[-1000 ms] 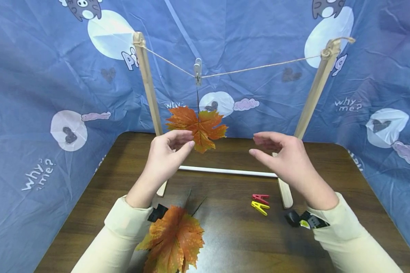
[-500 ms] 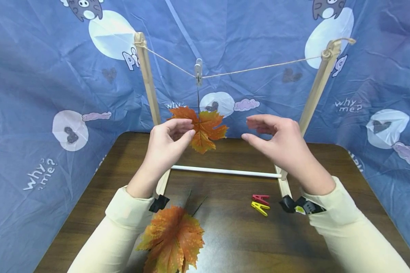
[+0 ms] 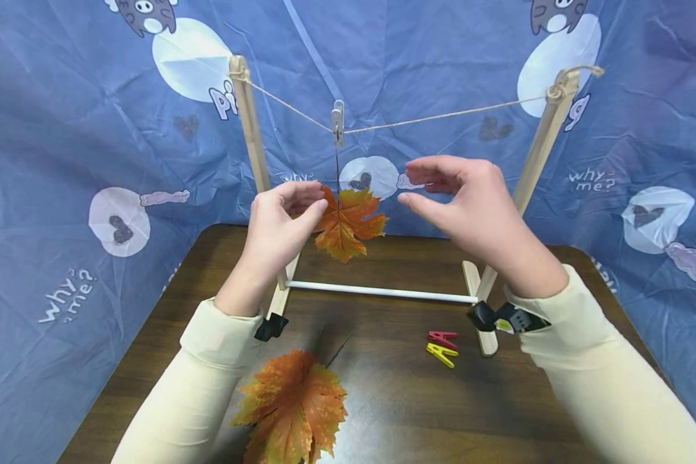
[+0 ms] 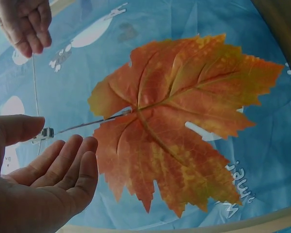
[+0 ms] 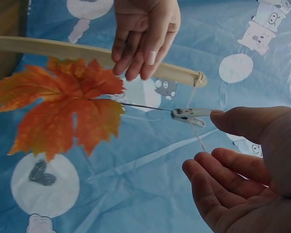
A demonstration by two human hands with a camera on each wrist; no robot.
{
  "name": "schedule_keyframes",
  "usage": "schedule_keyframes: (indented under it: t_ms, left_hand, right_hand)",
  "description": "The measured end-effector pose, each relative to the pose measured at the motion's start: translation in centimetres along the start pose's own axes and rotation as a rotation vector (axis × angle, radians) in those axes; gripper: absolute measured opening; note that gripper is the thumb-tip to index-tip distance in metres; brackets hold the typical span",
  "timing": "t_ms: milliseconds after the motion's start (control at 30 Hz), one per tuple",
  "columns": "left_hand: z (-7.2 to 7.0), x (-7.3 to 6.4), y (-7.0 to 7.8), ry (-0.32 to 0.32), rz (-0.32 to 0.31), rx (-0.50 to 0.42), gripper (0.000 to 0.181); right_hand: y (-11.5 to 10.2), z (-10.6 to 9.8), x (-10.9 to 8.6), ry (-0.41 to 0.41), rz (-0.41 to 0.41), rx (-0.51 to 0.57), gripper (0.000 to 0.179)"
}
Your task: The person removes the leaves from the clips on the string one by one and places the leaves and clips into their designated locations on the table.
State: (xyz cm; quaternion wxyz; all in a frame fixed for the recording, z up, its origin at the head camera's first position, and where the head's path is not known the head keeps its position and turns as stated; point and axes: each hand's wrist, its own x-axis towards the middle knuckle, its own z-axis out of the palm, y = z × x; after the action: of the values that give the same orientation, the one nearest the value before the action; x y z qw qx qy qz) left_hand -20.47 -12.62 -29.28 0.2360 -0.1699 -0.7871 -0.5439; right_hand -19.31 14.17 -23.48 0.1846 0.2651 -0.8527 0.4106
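An orange autumn leaf (image 3: 350, 222) hangs by its dark stem from a grey-white clothespin (image 3: 338, 122) clipped on the twine (image 3: 441, 118). My left hand (image 3: 275, 232) hovers at the leaf's left side with fingers loosely bent, covering part of the leaf in the head view. The left wrist view shows a gap between thumb and fingers, with nothing held. My right hand (image 3: 472, 206) is raised to the right of the leaf, apart from it. In the right wrist view, that hand's thumb appears in line with the clothespin (image 5: 186, 114); contact cannot be told.
Wooden posts (image 3: 249, 129) carry the twine, joined low down by a white rod (image 3: 377, 291). Another orange leaf (image 3: 296, 406) lies on the brown table (image 3: 394, 399) in front. Red (image 3: 443, 338) and yellow (image 3: 442, 354) clothespins lie near the right post's foot.
Both hands have risen, the right one more and also leftward toward the hanging leaf. The hanging leaf, its clothespin and the things on the table stay put.
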Motion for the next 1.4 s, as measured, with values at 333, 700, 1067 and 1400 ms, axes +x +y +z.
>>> schedule_keyframes:
  t_ms: [333, 700, 1067, 1400]
  left_hand:
    - [-0.3, 1.7, 0.3, 0.040, 0.008, 0.088, 0.021]
    - [-0.1, 3.5, 0.3, -0.001, -0.007, 0.117, 0.025]
    - [0.2, 5.3, 0.5, -0.133, -0.045, 0.187, 0.030]
    - [0.5, 5.7, 0.5, -0.162, -0.060, 0.226, 0.020]
  right_hand:
    - [-1.7, -0.5, 2.7, -0.039, -0.007, 0.018, 0.037]
    - [-3.0, -0.6, 5.6, -0.072, -0.043, 0.000, 0.039]
    - [-5.1, -1.1, 8.7, -0.152, -0.077, -0.125, 0.048]
    - [-5.5, -0.4, 11.2, -0.259, -0.020, -0.232, 0.058]
